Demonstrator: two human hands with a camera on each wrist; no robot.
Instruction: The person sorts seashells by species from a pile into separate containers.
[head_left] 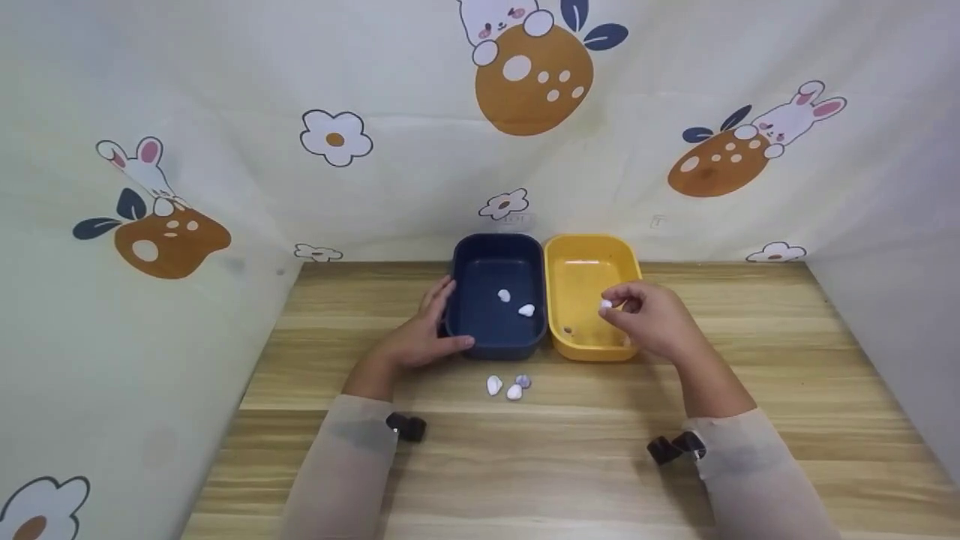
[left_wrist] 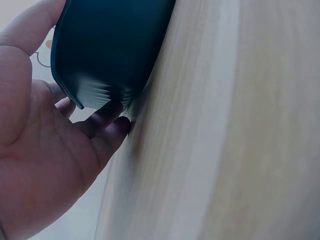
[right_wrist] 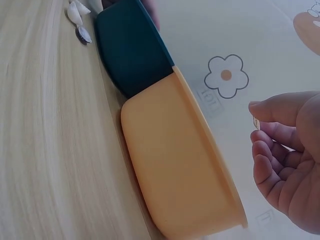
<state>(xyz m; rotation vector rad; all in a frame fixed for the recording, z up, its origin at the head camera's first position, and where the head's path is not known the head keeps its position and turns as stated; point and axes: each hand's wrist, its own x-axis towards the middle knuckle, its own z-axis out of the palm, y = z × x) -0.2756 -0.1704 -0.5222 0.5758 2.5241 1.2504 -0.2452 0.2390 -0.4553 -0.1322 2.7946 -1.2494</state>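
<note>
My left hand (head_left: 424, 334) grips the left side of a dark blue plastic bin (head_left: 497, 351), its thumb at the front edge. In the left wrist view, fingers (left_wrist: 107, 117) bend against the wall of the blue bin (left_wrist: 110, 50). My right hand (head_left: 656, 319) pinches a small white shell (head_left: 606, 304) between thumb and fingers, above a yellow bin (head_left: 596, 352). The right wrist view shows this shell (right_wrist: 256, 122) edge-on, partly hidden by the fingertips. Two white shells, one at the middle (head_left: 504, 295) and another nearer the right wall (head_left: 526, 310), lie inside the blue bin.
On the wooden table (head_left: 525, 465), in front of the blue bin, lie two white shells (head_left: 493, 385) and a greyish shell (head_left: 523, 381). A small dark piece (head_left: 568, 330) is in the yellow bin. Both bins stand side by side against a printed cloth backdrop (head_left: 405, 187).
</note>
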